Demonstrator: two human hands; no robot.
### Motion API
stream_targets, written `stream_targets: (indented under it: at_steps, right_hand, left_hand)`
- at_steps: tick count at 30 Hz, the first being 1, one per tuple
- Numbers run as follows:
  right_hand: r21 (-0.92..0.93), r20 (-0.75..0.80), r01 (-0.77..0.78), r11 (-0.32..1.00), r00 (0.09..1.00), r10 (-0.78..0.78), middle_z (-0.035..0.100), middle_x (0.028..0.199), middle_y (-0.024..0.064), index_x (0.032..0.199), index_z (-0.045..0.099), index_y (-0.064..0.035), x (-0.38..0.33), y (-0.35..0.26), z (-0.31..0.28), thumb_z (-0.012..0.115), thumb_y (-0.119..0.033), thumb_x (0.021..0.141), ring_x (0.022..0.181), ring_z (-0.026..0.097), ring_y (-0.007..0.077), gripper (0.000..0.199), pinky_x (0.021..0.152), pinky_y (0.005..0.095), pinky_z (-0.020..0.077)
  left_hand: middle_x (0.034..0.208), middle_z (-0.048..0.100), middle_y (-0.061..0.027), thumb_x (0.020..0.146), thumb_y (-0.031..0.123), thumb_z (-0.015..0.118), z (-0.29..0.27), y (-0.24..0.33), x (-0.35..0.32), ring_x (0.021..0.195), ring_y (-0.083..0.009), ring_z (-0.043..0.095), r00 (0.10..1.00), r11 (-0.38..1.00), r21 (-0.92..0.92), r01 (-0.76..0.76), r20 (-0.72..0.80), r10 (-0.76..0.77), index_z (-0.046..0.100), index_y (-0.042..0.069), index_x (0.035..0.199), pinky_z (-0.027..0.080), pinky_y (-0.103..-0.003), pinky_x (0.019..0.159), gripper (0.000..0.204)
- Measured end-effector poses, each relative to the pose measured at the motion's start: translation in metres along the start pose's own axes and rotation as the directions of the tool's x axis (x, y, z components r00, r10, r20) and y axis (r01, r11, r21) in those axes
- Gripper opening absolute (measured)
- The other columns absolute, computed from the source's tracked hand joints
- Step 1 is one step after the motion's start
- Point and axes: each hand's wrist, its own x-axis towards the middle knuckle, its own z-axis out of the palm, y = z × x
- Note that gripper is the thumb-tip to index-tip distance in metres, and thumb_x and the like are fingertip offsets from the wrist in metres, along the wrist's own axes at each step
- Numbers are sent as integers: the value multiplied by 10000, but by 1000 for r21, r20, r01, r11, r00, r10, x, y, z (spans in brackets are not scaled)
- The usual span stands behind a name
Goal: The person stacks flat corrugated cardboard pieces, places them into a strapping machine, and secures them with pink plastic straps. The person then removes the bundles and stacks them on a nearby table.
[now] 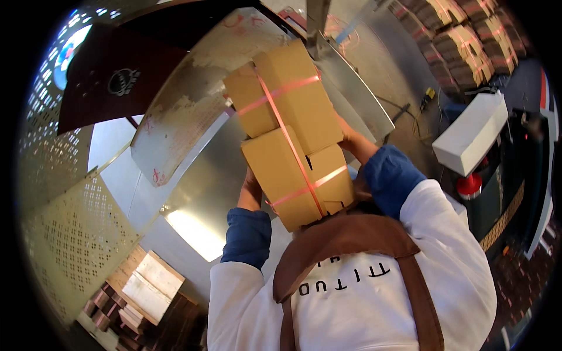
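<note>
A bundle of flattened brown cardboard boxes (293, 137) is held up in front of my chest, bound with pink strapping (282, 124) that crosses it lengthwise and sideways. My left hand (251, 188) grips its lower left side, the fingers mostly hidden behind the cardboard. On the opposite side my right hand (353, 140) holds the right edge higher up, its fingertips also out of sight. The near end of the bundle almost meets my brown apron (345, 234). Blue sleeve covers wrap both forearms.
A shiny metal table (199, 169) lies beneath and left of the bundle. A white box-shaped unit (471, 134) stands at right, above a red round knob (469, 185). Strapped cardboard stacks (462, 47) fill the far right. Perforated panels (76, 234) line the left.
</note>
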Motion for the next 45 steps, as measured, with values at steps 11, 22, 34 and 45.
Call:
stream_targets:
  at_steps: [11, 22, 34, 45]
  right_hand:
    - [93, 84, -166, 982, 984, 158, 513, 1336, 59, 1403, 393, -78, 11, -2, -30, 373, -559, 966, 1194, 512, 185, 650, 991, 362, 432]
    - [-97, 102, -232, 968, 965, 241, 584, 1231, 83, 1320, 466, -54, 18, 66, 51, 540, -392, 905, 1123, 550, 223, 540, 958, 374, 438]
    - [-362, 242, -403, 841, 831, 502, 507, 1324, 71, 1419, 393, -118, -4, 224, 409, 301, -731, 890, 1161, 481, 220, 816, 952, 383, 393]
    - [-656, 319, -87, 749, 868, 380, 469, 1384, 199, 1361, 438, 24, -40, 233, 439, 326, -564, 973, 1288, 433, 277, 714, 1054, 389, 345]
  left_hand:
    - [1513, 307, -112, 843, 786, 276, 30, 11, -65, 1426, -255, 196, 947, 946, 177, -273, -123, 297, 272, 81, 1477, 100, -577, 1102, 948]
    - [1370, 451, -159, 858, 470, 641, -25, -4, -173, 1225, -217, 465, 810, 810, 81, -581, -38, 585, 209, 33, 1476, 428, -341, 962, 872]
    - [1289, 525, -92, 936, 423, 533, -339, -66, -343, 1171, -209, 511, 761, 806, -131, -577, -445, 472, 418, 53, 1365, 461, -360, 935, 578]
    - [1326, 511, -117, 918, 434, 544, -431, -49, -383, 1192, -252, 507, 730, 831, -68, -553, -520, 443, 459, 44, 1349, 482, -432, 922, 587]
